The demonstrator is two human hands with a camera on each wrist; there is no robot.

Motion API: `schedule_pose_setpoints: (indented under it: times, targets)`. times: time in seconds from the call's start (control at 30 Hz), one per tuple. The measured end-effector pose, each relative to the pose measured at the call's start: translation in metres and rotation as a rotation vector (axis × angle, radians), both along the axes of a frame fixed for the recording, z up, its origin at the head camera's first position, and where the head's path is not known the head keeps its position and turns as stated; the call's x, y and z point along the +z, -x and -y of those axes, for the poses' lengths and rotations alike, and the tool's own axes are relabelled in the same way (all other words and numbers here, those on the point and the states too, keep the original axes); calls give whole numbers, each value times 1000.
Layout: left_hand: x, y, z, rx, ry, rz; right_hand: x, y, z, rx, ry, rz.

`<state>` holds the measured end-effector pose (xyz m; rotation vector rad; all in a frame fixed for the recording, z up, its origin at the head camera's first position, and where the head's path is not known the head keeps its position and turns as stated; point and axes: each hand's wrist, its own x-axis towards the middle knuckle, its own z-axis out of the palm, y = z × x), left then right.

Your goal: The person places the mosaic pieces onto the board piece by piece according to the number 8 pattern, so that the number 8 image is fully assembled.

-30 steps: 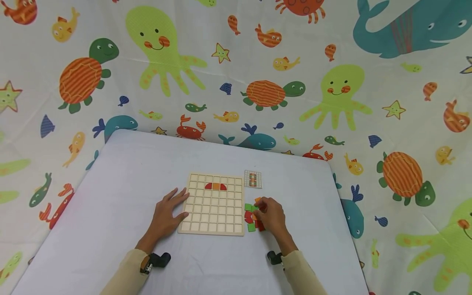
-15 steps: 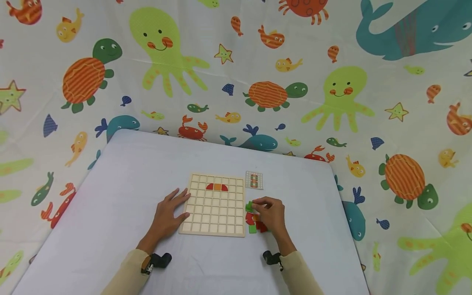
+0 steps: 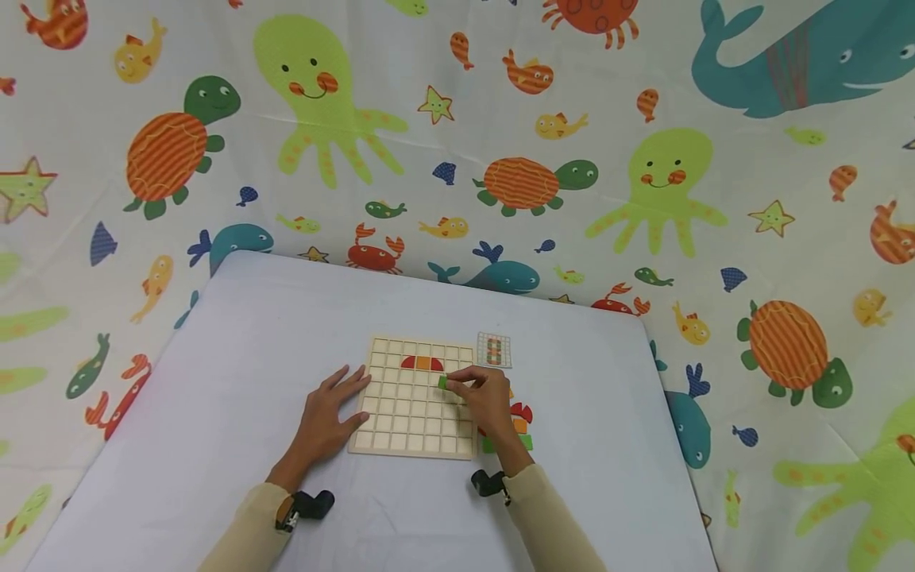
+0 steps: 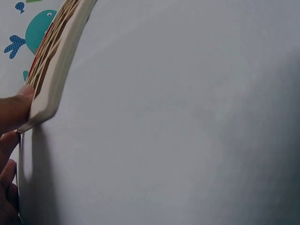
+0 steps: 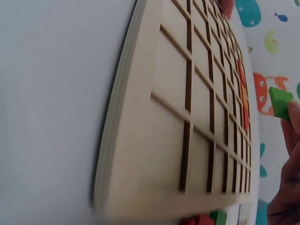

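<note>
A wooden grid board [image 3: 411, 401] lies on the white table, with two red rounded tiles [image 3: 408, 362] and an orange square tile [image 3: 424, 363] between them in one of its upper rows. My left hand [image 3: 329, 421] rests at the board's left edge with fingers spread; in the left wrist view the thumb [image 4: 18, 105] touches the rim. Above the board's right part, my right hand [image 3: 488, 399] pinches a green square tile [image 5: 281, 102] between thumb and fingertips, just below the right red tile.
Loose red, orange and green tiles [image 3: 520, 427] lie right of the board, partly hidden by the right hand and wrist. A small pattern card [image 3: 494, 349] lies beyond the board's upper right corner. A cloth printed with sea animals [image 3: 457, 159] hangs behind the table.
My right hand has picked the green tile from the loose pile and moved left with it over the board. The left hand stays at the board's edge.
</note>
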<state>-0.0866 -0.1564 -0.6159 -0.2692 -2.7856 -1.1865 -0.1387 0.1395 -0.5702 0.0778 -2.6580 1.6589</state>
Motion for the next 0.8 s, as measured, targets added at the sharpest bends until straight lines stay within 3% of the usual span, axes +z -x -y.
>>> schedule_pose_setpoints:
  times: [0.3,0.43,0.8]
  targets:
    - [-2,-1,1,9,8,-47,-1,11,40,31,-54,55]
    - [-3,0,2,4,-3,-36,-3,18,54,32,-128,56]
    - [0,-1,1,0,-2,-20,-7,26,73,2,-213,105]
